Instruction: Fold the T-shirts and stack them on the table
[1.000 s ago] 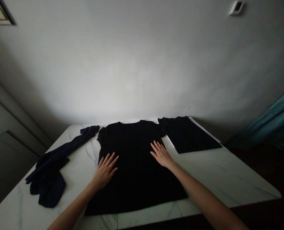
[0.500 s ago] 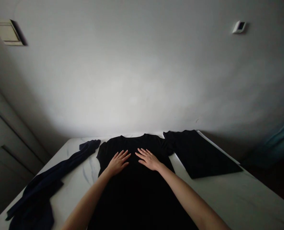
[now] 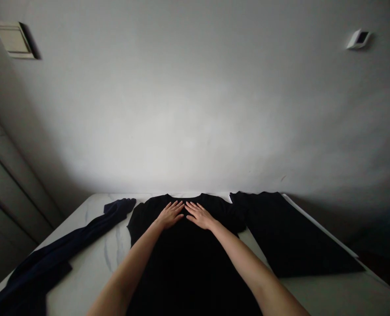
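Note:
A black short-sleeved T-shirt (image 3: pixel 195 267) lies spread on the table, its neckline toward the wall. My left hand (image 3: pixel 170 214) rests flat on its upper chest just below the neckline, fingers outstretched. Close beside it, my right hand (image 3: pixel 199 215) lies palm down on the same cloth, its fingers also straight. The fingertips of both hands nearly meet at the middle. The shirt's lower end runs out of view between my forearms.
The white marbled table (image 3: pixel 116 245) stands against a pale wall (image 3: pixel 188 109). A crumpled dark navy garment (image 3: pixel 73 241) stretches along its left side. To the right, a dark folded cloth (image 3: pixel 300 241) lies over a thin white board (image 3: pixel 320 224), touching the shirt's sleeve.
Both hands have slid inward and farther up the shirt, closer to the neckline and to each other. The view has shifted, so the table sits lower in it.

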`<state>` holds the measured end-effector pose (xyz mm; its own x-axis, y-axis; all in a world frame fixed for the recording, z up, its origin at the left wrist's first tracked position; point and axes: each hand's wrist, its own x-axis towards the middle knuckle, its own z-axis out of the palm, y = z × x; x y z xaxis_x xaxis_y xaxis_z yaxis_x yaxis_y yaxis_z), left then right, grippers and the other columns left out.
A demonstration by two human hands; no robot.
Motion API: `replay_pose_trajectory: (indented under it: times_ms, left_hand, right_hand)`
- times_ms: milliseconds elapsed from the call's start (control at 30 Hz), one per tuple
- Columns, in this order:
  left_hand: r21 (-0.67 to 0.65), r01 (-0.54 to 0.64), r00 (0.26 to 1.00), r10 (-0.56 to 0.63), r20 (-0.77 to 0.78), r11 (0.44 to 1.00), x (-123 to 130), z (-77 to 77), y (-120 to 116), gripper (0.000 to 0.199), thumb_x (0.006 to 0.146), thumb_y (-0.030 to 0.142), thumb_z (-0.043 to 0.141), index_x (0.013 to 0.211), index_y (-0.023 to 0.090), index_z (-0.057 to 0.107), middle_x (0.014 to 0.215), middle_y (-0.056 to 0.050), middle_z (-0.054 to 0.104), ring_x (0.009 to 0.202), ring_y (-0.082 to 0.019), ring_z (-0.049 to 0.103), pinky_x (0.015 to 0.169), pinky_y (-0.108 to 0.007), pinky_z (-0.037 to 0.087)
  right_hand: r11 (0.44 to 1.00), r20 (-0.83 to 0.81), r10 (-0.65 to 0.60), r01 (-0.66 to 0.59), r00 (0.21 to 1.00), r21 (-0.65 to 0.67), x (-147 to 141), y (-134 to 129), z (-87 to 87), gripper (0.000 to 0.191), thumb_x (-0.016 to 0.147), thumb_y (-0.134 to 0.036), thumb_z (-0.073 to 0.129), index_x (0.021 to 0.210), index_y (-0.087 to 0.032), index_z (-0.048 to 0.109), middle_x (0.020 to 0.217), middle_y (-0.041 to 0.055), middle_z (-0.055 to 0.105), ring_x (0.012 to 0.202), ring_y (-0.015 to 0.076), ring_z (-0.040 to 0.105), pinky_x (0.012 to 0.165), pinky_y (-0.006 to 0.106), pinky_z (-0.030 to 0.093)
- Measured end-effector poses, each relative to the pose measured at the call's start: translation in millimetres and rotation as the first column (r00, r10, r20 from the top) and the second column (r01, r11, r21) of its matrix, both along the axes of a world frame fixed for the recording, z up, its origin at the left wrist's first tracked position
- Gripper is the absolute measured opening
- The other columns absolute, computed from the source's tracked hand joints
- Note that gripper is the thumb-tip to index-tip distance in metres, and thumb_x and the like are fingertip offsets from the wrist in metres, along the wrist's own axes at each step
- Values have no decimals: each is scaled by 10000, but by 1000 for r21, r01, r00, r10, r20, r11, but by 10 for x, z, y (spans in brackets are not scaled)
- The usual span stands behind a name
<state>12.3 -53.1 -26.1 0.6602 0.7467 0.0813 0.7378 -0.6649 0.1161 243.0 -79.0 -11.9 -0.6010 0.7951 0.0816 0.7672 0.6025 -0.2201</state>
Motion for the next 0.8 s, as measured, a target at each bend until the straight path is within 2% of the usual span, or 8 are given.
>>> replay_pose_trajectory:
  times_ms: [133,233,300,400,533,600,700,800]
  left_hand:
    - [17,-122,993,122,-9,992,-174,21,206,533,1003,487,301,1513,332,309,1597,-32,271,1474,-277,228,1174,-526,205]
    - [29,-204,979,204,-8,979,-332,20,270,529,1005,443,320,1517,311,310,1598,-44,272,1464,-272,260,1175,-503,216]
    - [64,-255,967,255,7,965,-376,10,252,533,1006,418,322,1522,286,305,1605,-48,255,1474,-257,233,1190,-478,187]
    - [57,-299,954,300,0,952,-398,25,192,539,1004,420,317,1521,265,308,1609,-50,242,1485,-242,199,1196,-469,169]
    - [-9,-266,963,266,53,964,-537,164,129,541,989,407,350,1507,253,337,1599,-43,272,1465,-210,265,1178,-394,245]
    - [27,-329,939,324,115,944,-661,255,77,519,979,350,374,1484,232,385,1583,-41,317,1437,-195,328,1159,-340,282]
    - [115,-513,854,494,159,850,-778,344,-74,475,937,191,385,1394,210,514,1505,-56,457,1387,-216,409,1163,-372,276]
    - [159,-622,782,597,181,767,-640,332,-322,490,897,129,387,1361,143,543,1481,-131,476,1405,-282,375,1179,-463,221]
  right_hand:
    - [995,56,-94,96,994,-26,61,189,67,566,1019,-507,238,1519,-257,327,1606,52,225,1480,242,183,1199,473,130]
    - [983,33,-184,183,982,25,136,279,80,584,1021,-500,212,1522,-223,325,1604,80,223,1480,233,187,1199,472,123]
    - [955,0,-287,286,958,77,193,293,48,596,1020,-490,194,1530,-203,304,1608,91,205,1483,225,178,1198,462,127]
    - [919,57,-394,392,917,39,371,268,-42,603,1015,-478,183,1547,-203,253,1615,75,185,1484,214,169,1199,442,141]
    - [888,209,-452,460,867,11,731,240,-110,626,1005,-478,218,1560,-188,197,1619,67,169,1485,213,165,1204,423,129]
    - [854,267,-509,518,818,41,829,226,-85,641,1003,-475,236,1552,-144,224,1609,94,199,1483,237,174,1203,451,119]
    - [803,262,-595,574,760,159,681,146,-9,672,1000,-474,276,1508,-36,315,1577,192,260,1470,309,203,1186,485,135]
    - [828,175,-555,521,813,208,125,-62,43,620,1005,-416,293,1473,-19,381,1562,226,280,1451,335,247,1168,483,169]
